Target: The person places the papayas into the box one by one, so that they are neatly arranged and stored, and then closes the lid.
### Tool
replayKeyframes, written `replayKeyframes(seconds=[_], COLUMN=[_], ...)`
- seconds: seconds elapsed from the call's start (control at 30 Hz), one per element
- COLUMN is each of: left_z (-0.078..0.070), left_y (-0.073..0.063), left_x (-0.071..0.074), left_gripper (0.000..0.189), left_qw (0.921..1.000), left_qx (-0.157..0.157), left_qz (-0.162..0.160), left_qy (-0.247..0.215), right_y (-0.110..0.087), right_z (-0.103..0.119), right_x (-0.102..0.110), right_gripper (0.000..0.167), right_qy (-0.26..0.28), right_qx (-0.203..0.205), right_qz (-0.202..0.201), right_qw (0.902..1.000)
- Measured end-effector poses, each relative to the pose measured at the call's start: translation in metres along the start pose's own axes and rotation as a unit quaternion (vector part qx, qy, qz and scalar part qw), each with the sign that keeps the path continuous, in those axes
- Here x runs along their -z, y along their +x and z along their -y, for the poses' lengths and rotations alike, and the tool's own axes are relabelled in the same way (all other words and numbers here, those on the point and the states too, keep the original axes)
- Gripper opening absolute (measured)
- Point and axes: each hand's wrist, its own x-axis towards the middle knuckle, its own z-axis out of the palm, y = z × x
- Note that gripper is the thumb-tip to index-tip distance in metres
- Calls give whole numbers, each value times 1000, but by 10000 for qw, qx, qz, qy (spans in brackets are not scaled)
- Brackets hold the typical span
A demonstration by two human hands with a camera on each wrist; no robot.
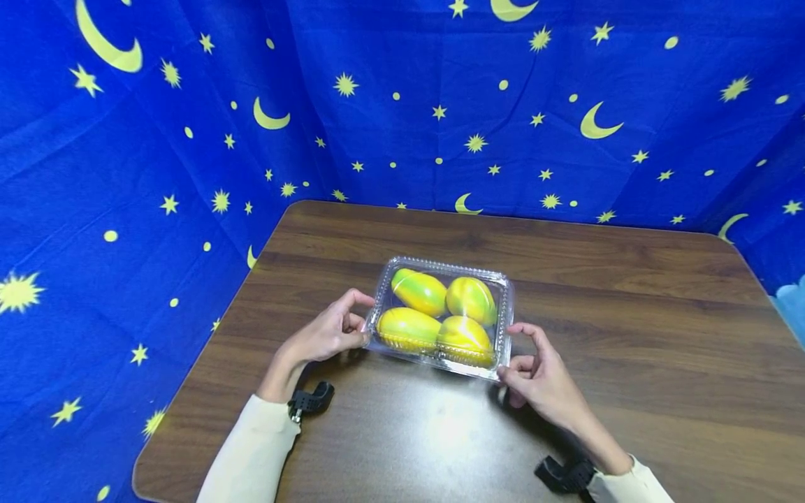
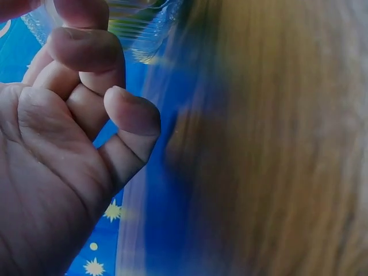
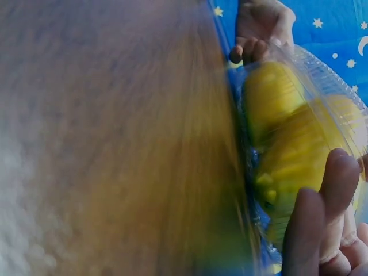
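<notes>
A clear plastic clamshell box [image 1: 449, 265] with a ridged rim holds several yellow-green mangoes [image 1: 418, 292]. In the head view, my left hand [image 1: 328, 330] pinches the box's left side between thumb and fingers. On the opposite side, my right hand [image 1: 546, 381] grips the near right corner, thumb low at the front and index finger at the side wall. The left wrist view catches only a corner of the box [image 2: 144, 34] beyond my curled fingers. From the right wrist, the mangoes [image 3: 299, 155] show through the plastic, with my left hand at the far end.
The box is over the middle of a dark brown wooden table [image 1: 629, 321] with rounded corners. A blue curtain [image 1: 409, 126] with yellow moons and stars hangs behind and to the left. Black straps [image 1: 312, 398] sit on both wrists, below cream sleeves.
</notes>
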Motion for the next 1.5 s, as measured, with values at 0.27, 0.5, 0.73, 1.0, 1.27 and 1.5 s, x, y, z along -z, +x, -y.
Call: replayKeyframes(seconds=[0.27, 0.5, 0.73, 1.0, 1.27, 1.5], left_z=[-2, 2, 2, 0, 0, -2], left_y=[-1, -2, -2, -2, -1, -1], left_x=[-3, -4, -4, -4, -5, -4], left_gripper=[55, 55, 56, 56, 56, 54], left_qw=[10000, 9998, 9998, 9996, 9994, 9987], left_qx=[-78, -199, -188, -240, -328, -430], left_qz=[-1, -21, -24, -25, -12, -115], left_qy=[-47, 15, -110, -142, -75, 241], right_y=[1, 3, 4, 6, 5, 4], right_z=[-2, -3, -2, -3, -3, -3], right_x=[-2, -6, -8, -6, -2, 2], right_gripper=[62, 62, 62, 61, 62, 62], right_qy=[473, 797, 883, 1050, 1066, 783], right_qx=[7, 196, 323, 275, 236, 151], right_qz=[-9, -175, -199, -119, -56, 12], right_qw=[9989, 9965, 9954, 9940, 9940, 9968])
